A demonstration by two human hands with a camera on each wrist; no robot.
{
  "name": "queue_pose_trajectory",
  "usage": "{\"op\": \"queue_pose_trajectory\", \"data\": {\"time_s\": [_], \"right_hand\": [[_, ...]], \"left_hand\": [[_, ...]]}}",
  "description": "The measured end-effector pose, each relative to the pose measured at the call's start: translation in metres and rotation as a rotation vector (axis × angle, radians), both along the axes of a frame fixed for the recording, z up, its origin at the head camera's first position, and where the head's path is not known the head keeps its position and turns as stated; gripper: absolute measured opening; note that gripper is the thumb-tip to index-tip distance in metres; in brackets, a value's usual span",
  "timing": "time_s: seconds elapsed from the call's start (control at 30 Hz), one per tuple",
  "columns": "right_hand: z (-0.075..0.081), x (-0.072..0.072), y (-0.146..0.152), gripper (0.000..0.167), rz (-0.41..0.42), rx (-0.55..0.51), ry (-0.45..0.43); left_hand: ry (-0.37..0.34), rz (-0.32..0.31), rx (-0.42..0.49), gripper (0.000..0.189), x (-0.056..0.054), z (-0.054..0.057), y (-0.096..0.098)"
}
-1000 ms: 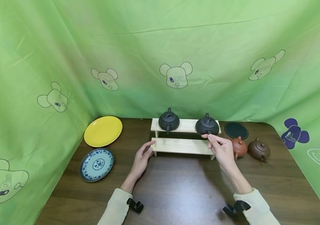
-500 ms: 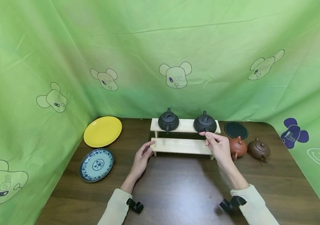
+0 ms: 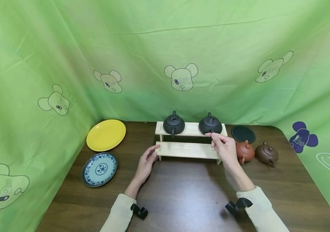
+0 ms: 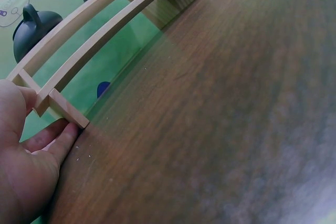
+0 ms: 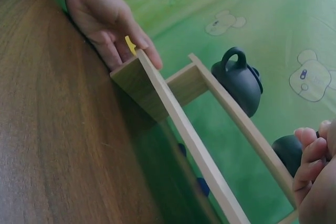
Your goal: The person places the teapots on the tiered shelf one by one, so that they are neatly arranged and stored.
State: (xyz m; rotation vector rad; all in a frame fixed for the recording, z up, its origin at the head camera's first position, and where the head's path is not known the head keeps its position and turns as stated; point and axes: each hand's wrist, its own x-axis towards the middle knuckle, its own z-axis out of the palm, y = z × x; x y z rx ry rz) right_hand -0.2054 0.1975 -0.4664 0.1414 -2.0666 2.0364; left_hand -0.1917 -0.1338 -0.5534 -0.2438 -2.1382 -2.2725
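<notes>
A two-step wooden shelf [image 3: 188, 150] stands on the table. My left hand [image 3: 146, 163] grips the left end of its lower step, the thumb [image 4: 26, 98] at the board and the fingers low by the leg. On the upper step, toward the right end, sits a black teapot [image 3: 210, 124]. My right hand [image 3: 226, 150] pinches its near-side handle, which the fingertips mostly cover. Another black teapot [image 3: 174, 124] stands at the left of the same step, its looped handle [image 5: 234, 56] visible in the right wrist view.
Right of the shelf sit a reddish-brown teapot [image 3: 245, 152], a dark brown teapot [image 3: 267, 153] and a round black mat [image 3: 243, 134]. At the left lie a yellow plate [image 3: 106, 135] and a blue patterned plate [image 3: 99, 169]. A green curtain [image 3: 141, 48] hangs behind the table.
My right hand has shifted the right black teapot slightly left and back on the upper step. The left hand has stayed at the shelf's end.
</notes>
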Motion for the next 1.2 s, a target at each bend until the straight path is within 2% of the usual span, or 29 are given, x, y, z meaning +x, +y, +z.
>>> {"op": "queue_pose_trajectory", "data": {"time_s": [0.17, 0.57, 0.83, 0.93, 1.1, 1.2], "right_hand": [[0.002, 0.0, -0.001, 0.04, -0.007, -0.014, -0.048], [0.003, 0.001, 0.001, 0.042, -0.017, -0.051, -0.098], [0.003, 0.001, 0.004, 0.033, -0.017, -0.084, -0.098], [0.002, 0.003, 0.006, 0.026, -0.018, -0.088, -0.108], [0.0, 0.006, 0.009, 0.017, -0.05, -0.109, -0.122], [0.0, 0.008, 0.011, 0.015, -0.082, -0.138, -0.127]], "left_hand": [[0.003, 0.0, -0.011, 0.037, -0.001, -0.001, 0.0], [0.001, 0.0, -0.011, 0.037, -0.001, -0.003, -0.001], [0.005, 0.005, -0.029, 0.037, -0.001, -0.002, -0.001], [0.038, -0.005, -0.022, 0.037, 0.0, -0.004, -0.002], [0.135, -0.019, -0.016, 0.036, -0.002, -0.01, -0.005], [0.124, -0.015, -0.021, 0.036, -0.002, -0.01, -0.005]]}}
